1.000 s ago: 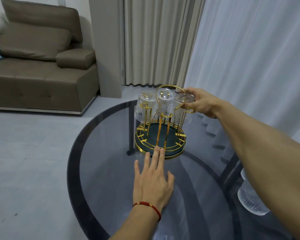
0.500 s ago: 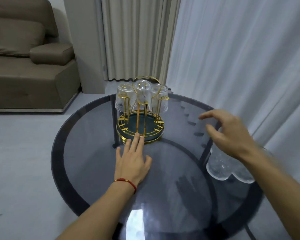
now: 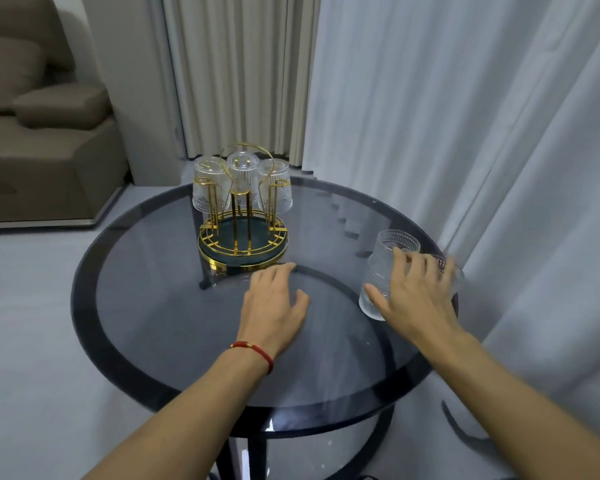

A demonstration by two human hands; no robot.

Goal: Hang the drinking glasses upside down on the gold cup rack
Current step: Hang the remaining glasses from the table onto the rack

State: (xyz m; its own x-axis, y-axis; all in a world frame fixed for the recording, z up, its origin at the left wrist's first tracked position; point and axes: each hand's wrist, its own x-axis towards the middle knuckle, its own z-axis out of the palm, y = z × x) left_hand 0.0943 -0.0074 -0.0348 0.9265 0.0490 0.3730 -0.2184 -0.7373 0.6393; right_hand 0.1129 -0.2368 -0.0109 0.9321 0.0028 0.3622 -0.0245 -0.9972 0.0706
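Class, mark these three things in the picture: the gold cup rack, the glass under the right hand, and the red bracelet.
gold cup rack (image 3: 242, 244): head view, on its round gold wire base.
glass (image 3: 383, 263): head view, on its ribbed side wall, left of the fingers.
red bracelet (image 3: 255, 350): head view, on the cord across the left wrist.

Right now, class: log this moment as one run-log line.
rack: three glasses hung | right hand: reaching upright glass | left hand: flat on table

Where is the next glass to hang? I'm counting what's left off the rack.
In the head view, the upright glass stands at the round table's right edge, right of the gold rack, with the right hand closing around it.
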